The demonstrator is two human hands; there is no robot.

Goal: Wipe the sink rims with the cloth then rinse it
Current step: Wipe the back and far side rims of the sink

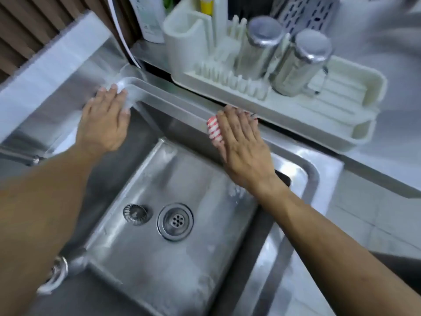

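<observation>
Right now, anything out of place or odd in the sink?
The strainer lies loose on the basin floor beside the open drain, not seated in it. Nothing else stands out; the right hand presses the cloth on the far rim.

Even, cool light glares off the steel sink (307,169); motion blur smears the whole picture, worst top right.

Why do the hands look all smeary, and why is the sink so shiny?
In the head view, motion blur smears the left hand and the top right corner; the right hand, pressing the striped cloth, is slightly sharper; bright light glares off the steel sink rim.
</observation>
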